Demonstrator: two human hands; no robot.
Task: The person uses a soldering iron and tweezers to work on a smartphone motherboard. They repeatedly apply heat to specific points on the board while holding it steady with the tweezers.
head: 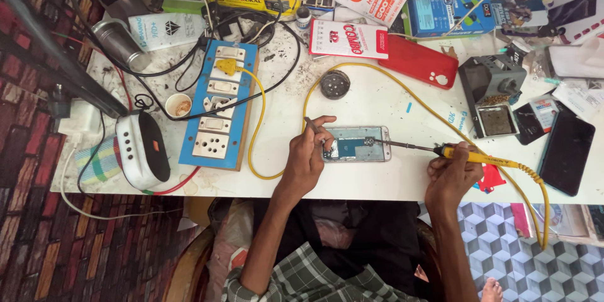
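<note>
Near the white table (390,104)'s front edge (bare surface behind), the opened phone (357,144) lies between the left hand (306,151) gripping tweezers (313,127) and the right hand (454,170) grasping a yellow soldering iron (440,150).

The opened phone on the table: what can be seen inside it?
Inside the opened phone a blue board and metal parts show, and the soldering iron tip in the right hand touches it. The left hand covers its left end.

Opened phone (356,144) lies on the surface (377,100) before me; power strip (220,104) to its left, soldering stand (491,91) right, speaker (143,150) far left.
</note>
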